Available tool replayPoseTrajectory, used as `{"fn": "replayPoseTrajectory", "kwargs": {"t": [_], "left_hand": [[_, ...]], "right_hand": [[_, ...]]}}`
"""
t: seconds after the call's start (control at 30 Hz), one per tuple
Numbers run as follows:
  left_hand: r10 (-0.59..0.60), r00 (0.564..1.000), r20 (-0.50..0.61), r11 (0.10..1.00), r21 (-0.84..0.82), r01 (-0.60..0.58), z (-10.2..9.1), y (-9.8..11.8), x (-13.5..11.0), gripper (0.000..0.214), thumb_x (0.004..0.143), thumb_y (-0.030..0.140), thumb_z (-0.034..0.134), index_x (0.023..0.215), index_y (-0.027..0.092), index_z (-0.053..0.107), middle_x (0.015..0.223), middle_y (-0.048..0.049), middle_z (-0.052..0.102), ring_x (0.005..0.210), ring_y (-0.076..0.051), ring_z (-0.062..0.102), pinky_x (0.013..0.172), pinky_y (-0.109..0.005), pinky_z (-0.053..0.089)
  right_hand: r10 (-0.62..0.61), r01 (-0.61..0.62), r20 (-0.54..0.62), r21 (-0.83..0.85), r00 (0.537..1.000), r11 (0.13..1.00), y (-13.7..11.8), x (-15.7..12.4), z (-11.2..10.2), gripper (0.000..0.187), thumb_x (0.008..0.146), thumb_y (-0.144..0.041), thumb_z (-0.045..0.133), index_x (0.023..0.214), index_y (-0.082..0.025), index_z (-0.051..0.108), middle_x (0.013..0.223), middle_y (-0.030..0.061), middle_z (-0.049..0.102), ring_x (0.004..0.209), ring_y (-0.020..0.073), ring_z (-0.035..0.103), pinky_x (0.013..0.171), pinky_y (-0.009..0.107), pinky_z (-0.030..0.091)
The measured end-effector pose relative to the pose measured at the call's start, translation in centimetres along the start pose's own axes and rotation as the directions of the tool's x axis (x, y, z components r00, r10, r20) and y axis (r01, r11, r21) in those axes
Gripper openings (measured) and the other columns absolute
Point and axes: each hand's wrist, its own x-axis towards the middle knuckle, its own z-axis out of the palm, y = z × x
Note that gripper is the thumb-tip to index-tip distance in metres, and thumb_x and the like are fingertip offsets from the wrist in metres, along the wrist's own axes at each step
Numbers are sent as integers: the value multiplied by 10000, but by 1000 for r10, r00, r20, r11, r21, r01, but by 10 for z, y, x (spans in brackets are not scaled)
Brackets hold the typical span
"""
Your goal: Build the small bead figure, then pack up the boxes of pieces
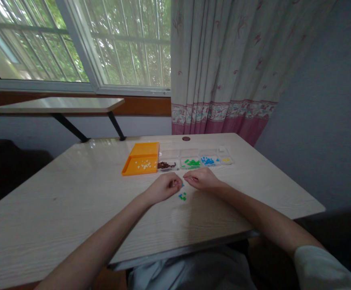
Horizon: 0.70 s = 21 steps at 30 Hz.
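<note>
My left hand is closed in a pinch just above the table, with a small blue piece at its fingertips. Facing it, close by, my right hand has its thumb and fingers pressed together; what lies between them is too small to make out. On the tabletop below the hands is a little group of green and blue pieces. Beyond the hands, clear compartment boxes hold dark brown pieces, green pieces, blue pieces and yellow pieces.
An open orange case with white pieces stands left of the clear boxes. A raised shelf on black supports rises at the table's back left. Behind the wooden table are a window and a curtain.
</note>
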Motion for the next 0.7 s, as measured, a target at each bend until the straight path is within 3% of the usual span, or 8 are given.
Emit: {"fn": "replayPoseTrajectory", "kwargs": {"t": [0.17,0.3,0.37,0.47,0.57,0.63,0.7], "left_hand": [[-270,960,-70,875,-435,214,4,-4,7,235,715,345,534,708,115,580,530,27,500,432,-48,368,413,-164,262],[-356,934,35,756,-577,309,6,-5,8,292,683,405,572,740,119,575,393,94,327,342,-28,213,361,-167,127],[-354,933,63,740,-591,321,6,-5,8,314,676,423,580,745,117,577,390,99,312,340,-28,203,361,-171,118],[-308,952,-3,810,-526,260,4,-4,8,298,693,413,573,721,117,577,455,64,418,381,-38,302,386,-168,211],[-157,985,-69,930,-346,124,-1,3,4,232,720,355,569,715,123,573,615,3,548,530,-75,457,490,-185,349],[-7,1000,-5,987,-163,6,-4,10,-1,164,729,299,575,749,138,592,702,-17,579,632,-101,507,569,-201,394],[120,987,111,992,16,-122,-6,18,-6,119,736,251,573,801,163,618,787,-28,588,725,-119,533,645,-212,413]], "right_hand": [[-12,11,-55,-12,998,1000,-3,-1,4,193,802,-282,509,886,-207,666,540,-24,609,516,90,557,543,180,369],[5,-6,-79,-18,997,1000,-5,-1,9,192,794,-298,524,891,-219,668,532,-27,606,505,89,550,544,187,361],[-4,2,-85,-20,996,1000,-5,-1,9,184,790,-301,527,873,-222,671,528,-28,605,506,89,551,542,188,358],[-28,26,-108,-21,994,999,-4,-1,6,180,792,-299,525,840,-213,675,537,-23,613,514,90,555,542,188,360],[5,-12,-152,-41,988,999,-2,1,-1,199,805,-307,509,812,-199,676,530,-16,609,499,89,541,545,194,362],[56,-68,-191,-57,980,996,1,2,-8,219,815,-324,501,797,-195,677,502,-18,587,474,87,520,543,200,358],[94,-111,-219,-65,971,992,4,2,-13,233,821,-336,496,798,-193,678,483,-21,567,460,87,506,542,201,356]]}}
